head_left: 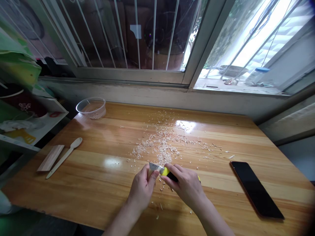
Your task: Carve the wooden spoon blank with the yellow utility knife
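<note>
My right hand [188, 183] is wrapped round a yellow-and-black utility knife [165, 171]. Its metal blade [154, 166] points left, over the fingers of my left hand [142, 186]. That left hand is closed on a small pale piece of wood [150, 172], mostly hidden by the fingers and the blade. The left thumb rests close to the blade, by the knife's front end. Beyond both hands, pale wood shavings [166, 149] are scattered in a loose heap on the wooden table [118, 183].
A wooden spoon [64, 158] and a flat wood strip [51, 158] lie at the left. A clear plastic bowl [92, 108] stands at the back left corner. On the right is a black phone [256, 190]. A barred window [133, 73] rises behind the table.
</note>
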Demonstrator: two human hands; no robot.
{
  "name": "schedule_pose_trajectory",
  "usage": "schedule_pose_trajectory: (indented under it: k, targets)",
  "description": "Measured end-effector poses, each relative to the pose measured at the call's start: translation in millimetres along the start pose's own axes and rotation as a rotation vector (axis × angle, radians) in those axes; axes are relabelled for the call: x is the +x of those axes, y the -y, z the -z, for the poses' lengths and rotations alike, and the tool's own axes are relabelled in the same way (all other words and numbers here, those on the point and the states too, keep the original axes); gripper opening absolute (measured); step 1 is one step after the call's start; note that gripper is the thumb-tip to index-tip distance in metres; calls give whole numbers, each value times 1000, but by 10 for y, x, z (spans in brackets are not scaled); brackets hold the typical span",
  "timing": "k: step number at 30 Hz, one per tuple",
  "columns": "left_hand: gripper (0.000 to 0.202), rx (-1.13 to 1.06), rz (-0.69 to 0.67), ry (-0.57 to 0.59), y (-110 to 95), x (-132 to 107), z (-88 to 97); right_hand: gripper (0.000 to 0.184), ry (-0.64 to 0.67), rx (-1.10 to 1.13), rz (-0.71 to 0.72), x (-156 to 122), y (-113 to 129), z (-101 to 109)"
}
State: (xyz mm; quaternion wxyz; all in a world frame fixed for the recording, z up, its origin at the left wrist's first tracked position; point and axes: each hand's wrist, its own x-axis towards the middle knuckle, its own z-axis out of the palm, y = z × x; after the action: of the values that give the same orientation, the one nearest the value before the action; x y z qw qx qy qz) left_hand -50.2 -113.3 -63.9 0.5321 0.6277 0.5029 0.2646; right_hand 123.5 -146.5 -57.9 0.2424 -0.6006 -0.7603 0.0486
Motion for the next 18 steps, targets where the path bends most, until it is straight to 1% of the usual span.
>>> schedule_pose_trajectory:
  k: [3,5,7,9,10,13,15,18]
  targets:
    - [32,-93,26,13,23,24,-27,41,2,80,-46,-1,11,-6]
    - [37,-249,54,64,24,49,-33,38,32,183,-124,6,-3,-20]
    - [43,-468,129,138,6,75,-20,33,43,376,-305,19,-53,-58]
    - [49,-703,234,208,-16,100,11,32,24,625,-532,35,-139,-126]
    - [50,-814,283,239,-22,113,31,35,21,700,-588,44,-189,-168]
    - [51,-1050,391,321,-3,164,97,46,34,846,-657,68,-319,-293]
    - [50,-1117,459,346,30,201,135,49,46,944,-695,82,-361,-343]
    - [49,-1168,515,361,80,243,172,50,60,1062,-731,95,-361,-355]
